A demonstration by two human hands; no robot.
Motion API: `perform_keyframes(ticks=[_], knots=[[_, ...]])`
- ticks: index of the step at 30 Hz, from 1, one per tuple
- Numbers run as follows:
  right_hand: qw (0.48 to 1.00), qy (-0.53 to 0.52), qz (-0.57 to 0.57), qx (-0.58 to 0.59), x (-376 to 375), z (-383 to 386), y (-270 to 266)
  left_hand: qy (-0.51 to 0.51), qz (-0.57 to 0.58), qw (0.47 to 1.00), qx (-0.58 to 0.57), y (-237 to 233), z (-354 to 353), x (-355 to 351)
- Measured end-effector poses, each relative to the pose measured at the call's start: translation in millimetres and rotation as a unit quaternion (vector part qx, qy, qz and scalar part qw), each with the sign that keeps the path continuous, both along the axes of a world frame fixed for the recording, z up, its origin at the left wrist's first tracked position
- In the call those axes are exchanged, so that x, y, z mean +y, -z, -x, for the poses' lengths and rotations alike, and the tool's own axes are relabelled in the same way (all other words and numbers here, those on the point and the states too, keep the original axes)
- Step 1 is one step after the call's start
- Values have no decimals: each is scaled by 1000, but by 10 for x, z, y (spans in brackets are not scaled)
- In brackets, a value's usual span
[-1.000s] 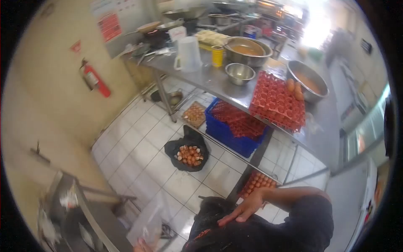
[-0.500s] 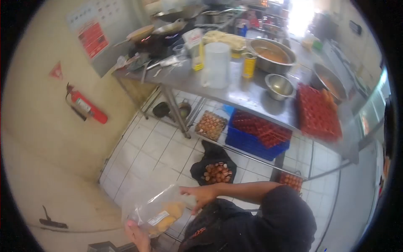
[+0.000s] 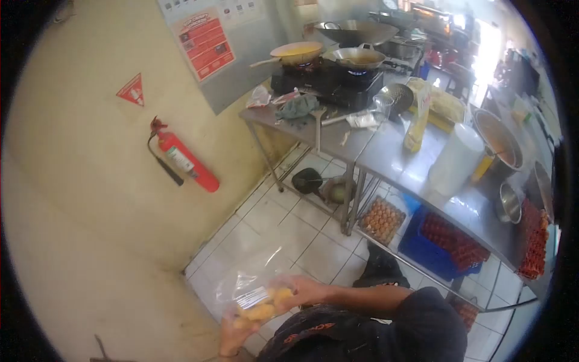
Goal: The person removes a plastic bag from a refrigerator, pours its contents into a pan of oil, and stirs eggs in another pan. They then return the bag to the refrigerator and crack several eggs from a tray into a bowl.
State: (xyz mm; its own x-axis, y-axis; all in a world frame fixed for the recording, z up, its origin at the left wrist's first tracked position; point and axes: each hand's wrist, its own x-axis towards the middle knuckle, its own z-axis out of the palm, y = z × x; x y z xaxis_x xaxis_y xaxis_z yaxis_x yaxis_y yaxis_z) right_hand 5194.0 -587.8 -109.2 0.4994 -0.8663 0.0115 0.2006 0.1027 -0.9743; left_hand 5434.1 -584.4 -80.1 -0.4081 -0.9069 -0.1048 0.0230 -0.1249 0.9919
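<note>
A clear plastic bag point(image 3: 250, 279) with a white printed label hangs between my hands, low in the view. Yellow lumps point(image 3: 260, 312) lie in its lower part; I cannot make out what they are. My left hand point(image 3: 232, 333) grips the bag's lower left side. On the right side, my right hand point(image 3: 304, 291) has its fingers closed round the bag near the yellow lumps. Both hands are over the tiled floor, apart from the steel table point(image 3: 386, 166).
A frying pan point(image 3: 295, 53) and a second pan point(image 3: 357, 58) stand on a lit gas stove point(image 3: 329, 84). A white jug point(image 3: 458, 160) is on the table. Beneath are an egg tray point(image 3: 382, 221) and a blue crate point(image 3: 416, 238). A fire extinguisher point(image 3: 187, 160) hangs on the left wall.
The view has swung left toward the stove and wall. My right hand has moved from the bag's upper edge down to its side by the yellow lumps. The left hand still grips the bag.
</note>
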Motion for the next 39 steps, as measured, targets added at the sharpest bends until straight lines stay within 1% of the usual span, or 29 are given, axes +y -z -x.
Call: perform_keyframes(ticks=[1,3,5,6,9,11,13,16,19,22,25,28,31,34,37,38,39], knots=[[1000,12,-10,2,-150,115,-47,46,-29,997,-51,8,127,-366],[999,39,-27,2,-413,433,-175,130,9,990,-54,-196,592,-984],[984,126,-23,126,-586,759,-274,237,32,970,-45,-91,947,-1608],[968,169,-20,187,-659,911,-294,291,47,955,-40,-74,1150,-1902],[943,316,-43,98,-849,1404,-266,323,233,916,-55,-387,1963,-2452],[900,430,11,67,-1063,1775,-214,344,84,932,73,-279,2475,-2820],[884,456,9,-100,-1319,2149,-359,358,-6,930,86,-451,2968,-3086],[857,490,53,-148,-1707,2641,-571,337,-10,929,152,-591,3597,-3413],[858,495,12,-137,-1934,2987,-587,348,-18,928,129,-451,4012,-3823],[808,564,-39,-166,-2079,3230,-510,405,-40,889,209,-244,4498,-4108],[736,658,-19,-158,-2181,3474,-573,421,-196,845,265,-441,5039,-4024],[635,771,-30,-46,-2276,3652,-802,554,-247,746,276,-311,5516,-4092],[577,807,-28,122,-2307,3897,-1204,574,-290,708,292,-408,5975,-4104],[547,807,-55,218,-2418,4164,-1623,605,-335,647,321,-492,6454,-4220],[522,827,-43,203,-2623,4467,-1979,573,-399,626,347,-795,6804,-4251],[522,809,-71,260,-2683,4564,-2156,556,-421,626,350,-830,6944,-4244],[547,793,-66,259,-2759,4677,-2261,546,-441,623,345,-857,7033,-4260]])
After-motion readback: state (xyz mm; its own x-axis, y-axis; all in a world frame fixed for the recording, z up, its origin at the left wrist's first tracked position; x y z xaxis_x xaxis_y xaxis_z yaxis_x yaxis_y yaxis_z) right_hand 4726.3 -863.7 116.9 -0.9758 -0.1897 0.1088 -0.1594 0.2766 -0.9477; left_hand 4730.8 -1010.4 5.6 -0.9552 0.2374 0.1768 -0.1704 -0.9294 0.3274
